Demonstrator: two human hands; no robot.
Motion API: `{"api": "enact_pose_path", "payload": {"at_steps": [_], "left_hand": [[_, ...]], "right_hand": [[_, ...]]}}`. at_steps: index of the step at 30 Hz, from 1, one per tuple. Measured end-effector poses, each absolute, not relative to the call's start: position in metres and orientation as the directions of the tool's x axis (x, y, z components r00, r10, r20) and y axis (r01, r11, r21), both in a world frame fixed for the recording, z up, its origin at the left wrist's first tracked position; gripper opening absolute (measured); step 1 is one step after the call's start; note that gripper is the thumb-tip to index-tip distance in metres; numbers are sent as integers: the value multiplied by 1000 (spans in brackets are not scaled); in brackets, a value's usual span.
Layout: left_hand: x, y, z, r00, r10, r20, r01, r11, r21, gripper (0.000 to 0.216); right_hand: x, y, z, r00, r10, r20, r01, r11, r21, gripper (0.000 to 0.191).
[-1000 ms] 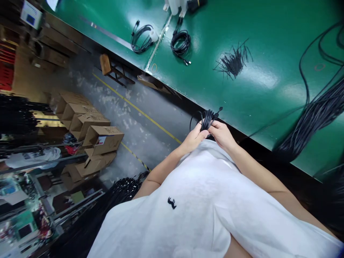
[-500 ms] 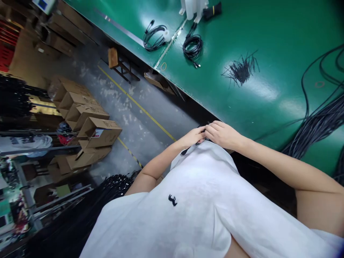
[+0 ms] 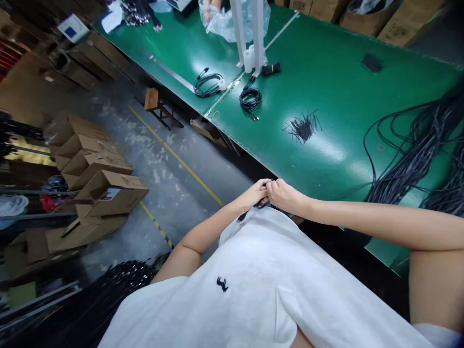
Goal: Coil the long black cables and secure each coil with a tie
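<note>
Close against the white shirt front, both hands meet at the table's near edge. My left hand is closed around a black cable, mostly hidden by the fingers. A dark connector end sticks out below that hand, over the shirt. Fingers bent, my right hand presses against the left one and grips the same cable. On the green table beyond lie a pile of short black ties and a coiled black cable with metal plugs.
Long loose black cables spread over the right of the green table. White posts rise near another cable coil. A co-worker's hand is at a plastic bag. Cardboard boxes and a wooden stool stand on the floor.
The view has tilted up, showing more of the table's far side. My hands stay together on the cable; the right hand's fingers have curled in more tightly.
</note>
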State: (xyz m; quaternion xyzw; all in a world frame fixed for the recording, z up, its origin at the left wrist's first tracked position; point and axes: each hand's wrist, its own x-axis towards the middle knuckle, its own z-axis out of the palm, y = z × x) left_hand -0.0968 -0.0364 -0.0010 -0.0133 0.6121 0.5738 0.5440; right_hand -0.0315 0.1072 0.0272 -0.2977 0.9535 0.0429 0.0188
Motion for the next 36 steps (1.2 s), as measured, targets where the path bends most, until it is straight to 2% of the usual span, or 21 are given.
{"api": "enact_pose_path", "payload": {"at_steps": [3,7,10,13,16,18,21,23,25,28,30,31,33,36], "left_hand": [[-98,-31,-5,-447,572,-688,-582,399,709,64],[-99,-22,-6,-469,584,-662,-485,457,746,63],[-98,-12,-13,-548,585,-598,-432,415,801,64],[-106,-5,-20,-633,632,-447,-347,284,894,62],[-130,-6,-16,-540,772,-335,-131,316,940,52],[-151,-9,-8,-430,849,-308,153,405,902,44],[-171,-6,-1,-426,875,-230,591,462,662,36],[-168,2,-6,-439,878,-188,698,466,543,32],[-151,13,-18,-497,837,-230,630,530,568,27],[-119,25,-34,-609,667,-429,230,666,710,23],[-109,25,-36,-505,660,-555,-14,637,770,21],[-110,22,-34,-433,704,-564,-58,602,796,18],[-123,13,-26,-390,794,-467,22,514,857,21],[-153,0,-16,-404,870,-282,266,407,874,57]], "right_hand": [[-41,110,31,-850,-458,-259,-458,887,-66,38],[-57,124,35,-819,-347,-458,-265,935,-234,33],[-68,137,34,-846,-261,-464,-160,956,-245,34],[-75,149,31,-891,-140,-433,-22,964,-265,35],[-75,157,29,-915,-133,-382,-21,959,-283,35],[-72,159,28,-915,-189,-355,-91,957,-275,36],[-67,158,24,-898,-260,-356,-180,953,-242,37],[-66,158,20,-884,-280,-374,-209,953,-220,35],[-66,159,14,-873,-292,-390,-235,954,-188,32],[-67,167,2,-869,-290,-400,-274,957,-98,27],[-66,175,-8,-862,-312,-399,-325,945,-38,25],[-64,179,-12,-853,-345,-392,-368,930,-19,25],[-59,185,-17,-814,-472,-340,-494,869,-24,27],[-53,188,-20,-709,-690,-149,-692,720,-42,29]]}}
